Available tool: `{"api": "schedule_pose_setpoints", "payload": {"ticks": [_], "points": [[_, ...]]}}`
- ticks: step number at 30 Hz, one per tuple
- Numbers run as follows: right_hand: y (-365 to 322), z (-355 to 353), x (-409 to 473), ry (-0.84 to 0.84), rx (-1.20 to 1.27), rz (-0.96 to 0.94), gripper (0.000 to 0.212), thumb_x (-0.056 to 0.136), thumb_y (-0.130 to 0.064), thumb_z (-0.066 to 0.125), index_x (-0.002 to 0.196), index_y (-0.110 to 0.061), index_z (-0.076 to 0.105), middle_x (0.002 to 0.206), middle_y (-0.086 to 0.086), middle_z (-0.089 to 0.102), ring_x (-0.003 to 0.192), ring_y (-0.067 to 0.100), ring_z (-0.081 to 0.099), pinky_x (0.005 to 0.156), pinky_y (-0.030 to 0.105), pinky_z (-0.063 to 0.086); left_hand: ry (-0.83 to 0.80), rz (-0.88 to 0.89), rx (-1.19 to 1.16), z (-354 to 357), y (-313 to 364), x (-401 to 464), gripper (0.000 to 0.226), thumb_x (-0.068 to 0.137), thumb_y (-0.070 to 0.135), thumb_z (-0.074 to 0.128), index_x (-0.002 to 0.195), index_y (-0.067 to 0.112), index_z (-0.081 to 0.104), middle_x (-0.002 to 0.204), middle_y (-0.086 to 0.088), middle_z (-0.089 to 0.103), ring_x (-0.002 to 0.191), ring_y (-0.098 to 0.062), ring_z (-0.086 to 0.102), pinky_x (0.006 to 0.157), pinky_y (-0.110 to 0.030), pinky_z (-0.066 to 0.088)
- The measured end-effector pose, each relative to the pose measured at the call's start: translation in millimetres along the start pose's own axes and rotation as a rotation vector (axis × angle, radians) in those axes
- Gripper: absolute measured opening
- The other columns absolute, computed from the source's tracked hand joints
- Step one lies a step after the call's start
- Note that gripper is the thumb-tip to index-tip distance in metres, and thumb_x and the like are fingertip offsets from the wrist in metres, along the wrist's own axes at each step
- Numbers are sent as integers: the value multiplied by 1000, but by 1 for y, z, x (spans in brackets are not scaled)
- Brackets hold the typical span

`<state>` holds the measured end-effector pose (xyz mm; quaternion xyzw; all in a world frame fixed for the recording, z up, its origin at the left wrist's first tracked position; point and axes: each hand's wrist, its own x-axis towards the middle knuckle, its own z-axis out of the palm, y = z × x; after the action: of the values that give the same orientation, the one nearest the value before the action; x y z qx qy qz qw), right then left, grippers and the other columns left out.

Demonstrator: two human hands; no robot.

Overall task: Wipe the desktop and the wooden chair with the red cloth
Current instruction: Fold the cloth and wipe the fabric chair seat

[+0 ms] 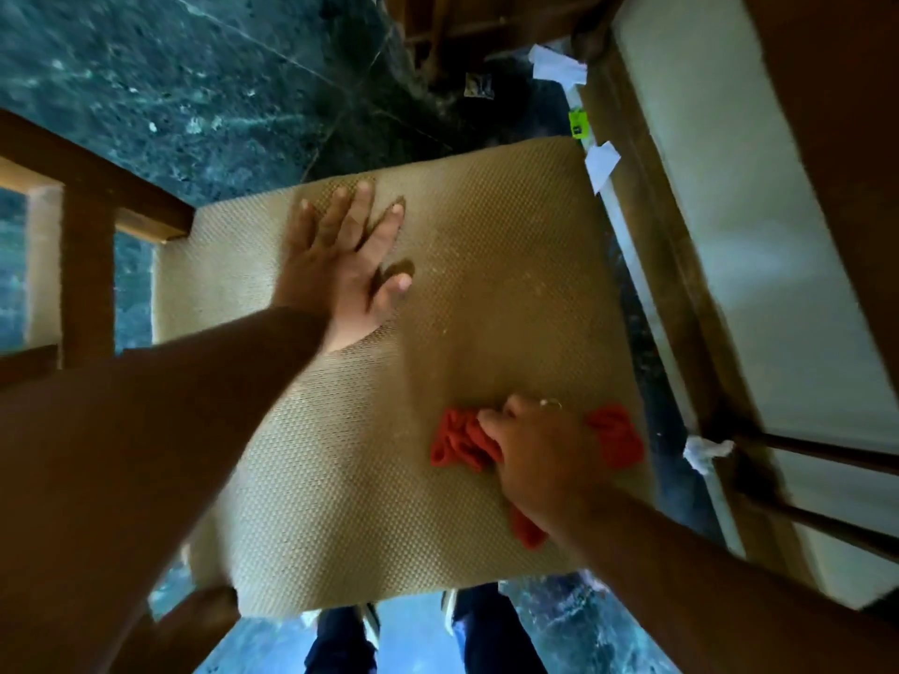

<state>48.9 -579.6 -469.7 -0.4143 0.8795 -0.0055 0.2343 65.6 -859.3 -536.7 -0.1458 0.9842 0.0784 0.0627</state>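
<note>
The wooden chair has a tan woven seat cushion [496, 265] that fills the middle of the view, and its brown wooden back frame [92, 197] stands at the left. My left hand [345, 265] lies flat on the cushion's far left part, fingers spread, holding nothing. My right hand [540, 454] presses the bunched red cloth [459, 442] onto the near right part of the cushion. Red folds stick out on both sides of the hand and under the wrist. The desk [729, 235] runs along the right edge; its top is only partly in view.
A dark green marble floor [170, 80] surrounds the chair. Scraps of white paper [601, 163] and a small green tag [578, 124] lie on the floor between chair and desk. Another wooden piece of furniture [462, 26] stands at the top. My legs and shoes [369, 629] are below the seat.
</note>
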Motion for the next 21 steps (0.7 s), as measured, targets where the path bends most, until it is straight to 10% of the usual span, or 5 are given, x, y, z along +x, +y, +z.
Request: {"api": "schedule_pose_setpoints", "payload": {"ticks": [7, 11, 16, 21], "points": [[22, -91, 185, 480, -81, 122, 21, 99, -32, 51, 110, -21, 66, 103, 11, 64, 91, 30, 64, 76, 39, 52, 48, -192, 74, -2, -89, -25, 75, 93, 50, 29, 155, 8, 25, 154, -36, 27, 140, -53, 30, 117, -57, 19], [-26, -40, 210, 454, -112, 224, 19, 99, -26, 49, 109, -21, 65, 110, 10, 60, 95, 30, 60, 75, 37, 46, 89, -162, 51, 16, -94, -25, 70, 97, 48, 24, 158, 14, 14, 160, -28, 21, 148, -44, 22, 121, -52, 12], [-90, 29, 86, -134, -43, -348, 33, 96, -20, 35, 124, -28, 52, 118, 7, 52, 101, 34, 57, 81, 47, 49, 28, -170, 15, 5, -88, -29, 71, 98, 47, 21, 159, 13, 13, 163, -25, 16, 152, -39, 15, 124, -48, 6], [-74, -22, 140, 198, -219, -360, 32, 95, -23, 36, 109, -26, 64, 93, 3, 60, 78, 25, 62, 63, 35, 50, 77, -167, 32, 9, -90, -28, 69, 98, 46, 24, 158, 12, 18, 160, -27, 23, 150, -41, 20, 124, -49, 8]]}}
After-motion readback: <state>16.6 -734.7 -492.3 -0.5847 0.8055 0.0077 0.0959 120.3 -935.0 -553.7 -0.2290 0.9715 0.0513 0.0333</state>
